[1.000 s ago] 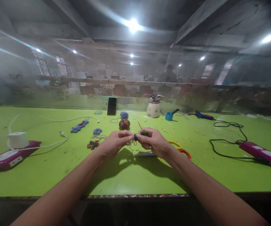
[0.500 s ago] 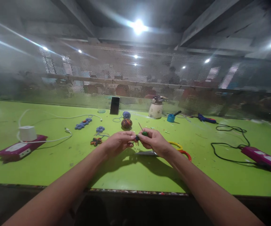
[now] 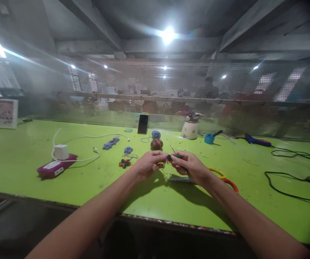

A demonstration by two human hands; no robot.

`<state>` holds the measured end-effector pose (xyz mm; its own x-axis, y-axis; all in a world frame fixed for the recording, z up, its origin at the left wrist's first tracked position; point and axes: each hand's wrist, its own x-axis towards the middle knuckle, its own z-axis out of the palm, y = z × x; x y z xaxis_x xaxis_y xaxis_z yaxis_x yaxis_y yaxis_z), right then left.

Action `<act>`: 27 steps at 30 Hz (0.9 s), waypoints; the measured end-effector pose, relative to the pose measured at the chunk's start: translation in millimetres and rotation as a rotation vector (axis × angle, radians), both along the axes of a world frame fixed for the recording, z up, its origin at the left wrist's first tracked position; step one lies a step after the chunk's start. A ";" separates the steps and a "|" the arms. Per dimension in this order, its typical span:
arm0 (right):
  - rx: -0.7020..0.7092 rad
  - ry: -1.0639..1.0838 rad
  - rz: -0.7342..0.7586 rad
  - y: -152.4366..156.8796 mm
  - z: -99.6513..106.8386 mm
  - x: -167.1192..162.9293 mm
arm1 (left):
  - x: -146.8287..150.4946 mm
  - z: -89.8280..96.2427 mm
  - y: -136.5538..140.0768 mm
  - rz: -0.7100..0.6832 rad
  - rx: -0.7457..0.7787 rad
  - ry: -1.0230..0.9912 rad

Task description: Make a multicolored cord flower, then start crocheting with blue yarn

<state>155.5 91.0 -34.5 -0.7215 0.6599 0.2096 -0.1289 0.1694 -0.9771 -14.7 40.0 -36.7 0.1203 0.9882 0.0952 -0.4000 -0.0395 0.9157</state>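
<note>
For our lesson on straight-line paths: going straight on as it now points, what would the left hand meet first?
Past the small dark yarn piece that it pinches, the left hand would likely meet the right hand first; the exact depth is unclear.

Left hand [image 3: 149,163] pinching dark piece [image 3: 168,157], right hand [image 3: 192,166] holding green-handled tool [image 3: 178,157], scissors [image 3: 181,179] nearby

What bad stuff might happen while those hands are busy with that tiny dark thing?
The green-handled tool in the right hand has a thin shaft near the fingers, so a slip might poke one. The scissors lie close by that hand, so it might brush the blade. And the small dark piece is held just by the fingertips of the left hand and right hand, so it might get dropped.
</note>
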 end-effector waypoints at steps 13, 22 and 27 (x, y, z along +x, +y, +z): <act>-0.157 0.153 0.110 -9.5 11.1 4.9 | 9.3 9.4 -15.5 -0.155 0.061 -0.155; 0.071 0.025 -0.038 -6.3 9.6 7.0 | 4.7 8.0 -11.8 -0.139 -0.118 -0.067; 0.201 -0.079 -0.097 0.4 8.3 8.5 | 2.8 2.7 -9.8 -0.189 -0.187 0.016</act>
